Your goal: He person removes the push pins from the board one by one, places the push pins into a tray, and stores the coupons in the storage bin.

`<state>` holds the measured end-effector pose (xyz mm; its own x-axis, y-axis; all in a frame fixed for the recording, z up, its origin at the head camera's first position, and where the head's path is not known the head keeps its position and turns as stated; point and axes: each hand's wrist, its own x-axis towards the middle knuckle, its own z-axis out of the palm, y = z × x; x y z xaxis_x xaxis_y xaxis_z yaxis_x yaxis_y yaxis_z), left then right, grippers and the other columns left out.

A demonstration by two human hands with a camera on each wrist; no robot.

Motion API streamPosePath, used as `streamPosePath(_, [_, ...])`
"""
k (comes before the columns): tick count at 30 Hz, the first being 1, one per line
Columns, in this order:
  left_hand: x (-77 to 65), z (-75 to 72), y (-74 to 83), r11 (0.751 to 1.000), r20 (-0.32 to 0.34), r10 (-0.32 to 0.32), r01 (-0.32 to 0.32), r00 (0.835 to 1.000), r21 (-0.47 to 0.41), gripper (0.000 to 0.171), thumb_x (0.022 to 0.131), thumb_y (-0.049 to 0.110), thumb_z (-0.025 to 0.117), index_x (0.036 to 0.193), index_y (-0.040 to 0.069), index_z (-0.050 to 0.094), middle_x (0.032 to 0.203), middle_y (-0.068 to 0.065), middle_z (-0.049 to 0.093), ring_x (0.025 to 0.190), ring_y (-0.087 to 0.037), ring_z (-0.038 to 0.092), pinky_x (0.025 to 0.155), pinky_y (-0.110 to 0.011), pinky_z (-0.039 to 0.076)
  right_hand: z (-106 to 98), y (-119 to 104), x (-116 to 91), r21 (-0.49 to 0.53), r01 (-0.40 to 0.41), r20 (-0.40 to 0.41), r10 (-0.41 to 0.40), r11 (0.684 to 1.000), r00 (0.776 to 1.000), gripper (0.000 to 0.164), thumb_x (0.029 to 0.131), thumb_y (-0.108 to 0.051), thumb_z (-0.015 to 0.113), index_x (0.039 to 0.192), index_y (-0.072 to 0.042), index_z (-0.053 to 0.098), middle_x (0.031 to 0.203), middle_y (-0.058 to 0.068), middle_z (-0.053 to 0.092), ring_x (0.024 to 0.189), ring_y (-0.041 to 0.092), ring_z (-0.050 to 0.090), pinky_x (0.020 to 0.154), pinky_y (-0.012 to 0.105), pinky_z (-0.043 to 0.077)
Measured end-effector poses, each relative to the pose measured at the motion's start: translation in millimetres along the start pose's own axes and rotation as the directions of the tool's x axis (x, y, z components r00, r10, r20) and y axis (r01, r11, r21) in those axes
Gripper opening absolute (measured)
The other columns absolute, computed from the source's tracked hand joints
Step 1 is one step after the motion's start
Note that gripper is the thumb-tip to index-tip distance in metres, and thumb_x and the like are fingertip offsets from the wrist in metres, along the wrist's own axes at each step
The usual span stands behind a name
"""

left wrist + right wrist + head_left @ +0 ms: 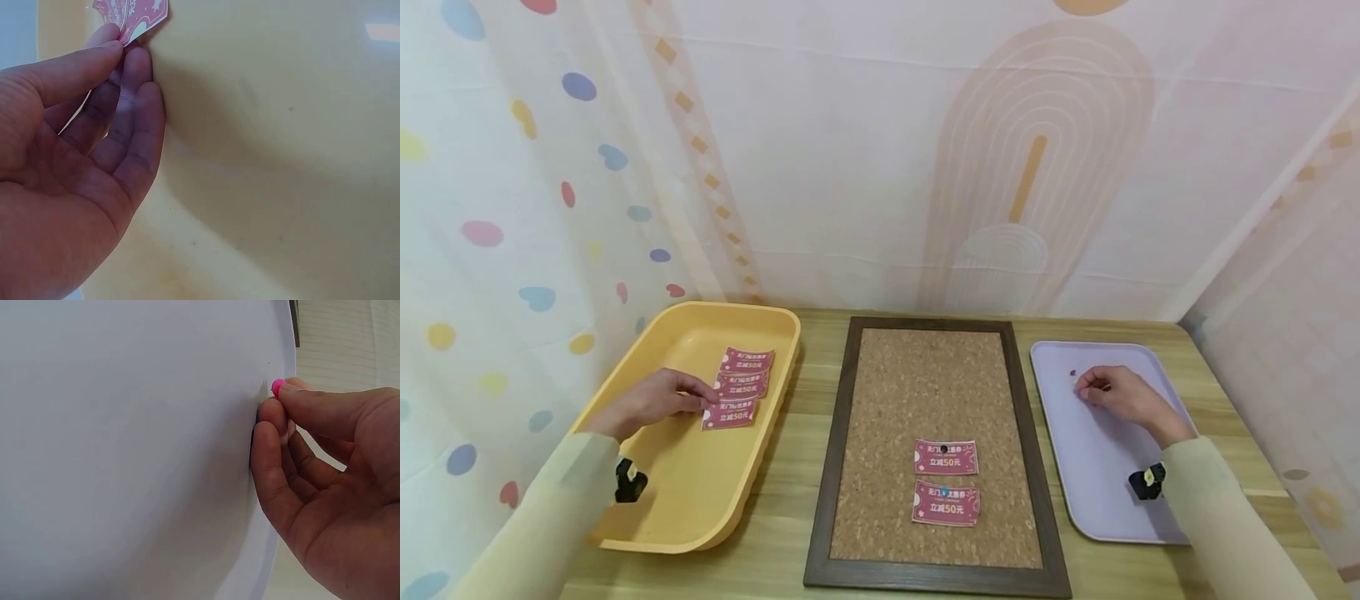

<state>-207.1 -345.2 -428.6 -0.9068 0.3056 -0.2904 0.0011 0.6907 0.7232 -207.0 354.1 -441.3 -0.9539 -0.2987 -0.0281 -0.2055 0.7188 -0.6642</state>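
Coupons (946,512), two pinned, are being held at six o'clock on the corkboard (932,375), three left unpinned in the nine-o'clock tray (658,500), one being pinched by the left hand (658,400), seemingly a pink pin (279,386) by the right hand (1123,396).

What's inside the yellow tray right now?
Three pink coupons show, the left hand pinching at least one. Anything under the coupons or hand is covered and can't be seen.

Upper corkboard (925,383) bare, reachable from above; two pinned coupons (946,509) occupy lower part. High wall of yellow tray (700,487) between left hand (662,395) and corkboard; low rim of lilac tray (1090,471) between right hand (1126,395) and corkboard. Patterned curtain (850,167) closes far side.
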Motion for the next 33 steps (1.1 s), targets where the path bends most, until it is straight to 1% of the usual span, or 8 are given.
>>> streamPosePath(7, [1.4, -0.5, 2.9, 1.0, -0.002, 0.022, -0.022, 1.0, -0.011, 0.02, 0.096, -0.002, 0.065, 0.112, -0.011, 0.072, 0.107, -0.017, 0.073, 0.082, -0.013, 0.06, 0.07, -0.024, 0.052, -1, 2, -2, 0.011, 0.009, 0.008, -0.01, 1.0, 1.0, 0.007, 0.096, 0.006, 0.063, 0.093, 0.007, 0.068, 0.084, 0.006, 0.064, 0.074, 0.007, 0.052, 0.065, 0.023, 0.046])
streamPosePath(11, [0.7, -1.2, 3.9, 0.999, -0.014, 0.035, -0.035, 0.999, 0.022, 0.019, 0.096, 0.0, 0.066, 0.112, -0.008, 0.074, 0.11, -0.016, 0.072, 0.084, -0.013, 0.058, 0.07, -0.024, 0.051, -1, 3, -3, 0.028, 0.01, 0.016, -0.011, 1.0, 1.0, 0.006, 0.096, 0.006, 0.063, 0.094, 0.007, 0.069, 0.085, 0.005, 0.064, 0.074, 0.005, 0.051, 0.065, 0.022, 0.045])
streamPosePath(15, [-3.8, -1.7, 5.0, 0.998, -0.062, 0.056, -0.054, 0.996, 0.043, 0.02, 0.097, 0.002, 0.065, 0.113, -0.006, 0.074, 0.113, -0.017, 0.071, 0.089, -0.016, 0.061, 0.073, -0.026, 0.052, -2, 0, -3, 0.045, -0.009, 0.028, 0.007, 0.999, 1.0, 0.007, 0.097, 0.005, 0.063, 0.097, 0.007, 0.069, 0.086, 0.006, 0.063, 0.075, 0.008, 0.051, 0.064, 0.023, 0.045])
streamPosePath(18, [-10.1, -0.6, 12.1, 0.995, -0.128, 0.08, -0.072, 0.989, 0.07, 0.022, 0.098, 0.004, 0.065, 0.116, -0.007, 0.071, 0.115, -0.022, 0.07, 0.097, -0.027, 0.066, 0.076, -0.026, 0.054, -4, -3, -4, 0.049, -0.027, 0.022, 0.026, 0.998, 0.999, 0.008, 0.096, 0.005, 0.063, 0.101, 0.008, 0.068, 0.088, 0.009, 0.064, 0.079, 0.013, 0.054, 0.064, 0.024, 0.047])
streamPosePath(22, [-17.7, 4.3, 35.4, 0.985, -0.228, 0.115, -0.082, 0.967, 0.149, 0.025, 0.101, 0.008, 0.065, 0.12, -0.008, 0.069, 0.12, -0.027, 0.067, 0.106, -0.039, 0.066, 0.079, -0.03, 0.055, -5, -7, -7, 0.04, -0.017, -0.018, 0.018, 0.999, 1.0, 0.012, 0.096, 0.005, 0.062, 0.105, 0.01, 0.066, 0.096, 0.016, 0.068, 0.084, 0.018, 0.057, 0.066, 0.024, 0.048])
streamPosePath(26, [-20.4, 15.3, 68.0, 0.973, -0.319, 0.157, -0.091, 0.935, 0.214, 0.026, 0.101, 0.013, 0.065, 0.121, -0.003, 0.07, 0.126, -0.026, 0.065, 0.115, -0.044, 0.062, 0.091, -0.053, 0.054, -6, -19, -7, 0.042, -0.003, -0.059, 0.006, 0.999, 0.998, 0.014, 0.098, 0.002, 0.061, 0.11, 0.01, 0.066, 0.097, 0.016, 0.07, 0.083, 0.018, 0.059, 0.068, 0.025, 0.049])
streamPosePath(28, [-19.4, 23.4, 83.9, 0.969, -0.353, 0.195, -0.125, 0.915, 0.212, 0.024, 0.1, 0.011, 0.065, 0.119, -0.002, 0.071, 0.127, -0.026, 0.064, 0.119, -0.045, 0.059, 0.097, -0.06, 0.05, -5, -28, -5, 0.044, -0.003, -0.078, 0.007, 0.999, 0.997, 0.016, 0.1, -0.001, 0.062, 0.112, 0.009, 0.066, 0.094, 0.015, 0.07, 0.082, 0.02, 0.062, 0.068, 0.026, 0.049])
streamPosePath(33, [-16.2, 45.7, 120.4, 0.963, -0.407, 0.265, -0.221, 0.874, 0.152, 0.02, 0.097, 0.006, 0.067, 0.116, 0.0, 0.072, 0.127, -0.023, 0.062, 0.117, -0.041, 0.059, 0.099, -0.059, 0.049, 0, -50, -3, 0.057, 0.019, -0.109, -0.012, 0.998, 0.994, 0.019, 0.102, -0.007, 0.064, 0.114, 0.008, 0.067, 0.09, 0.014, 0.068, 0.079, 0.026, 0.063, 0.066, 0.027, 0.049])
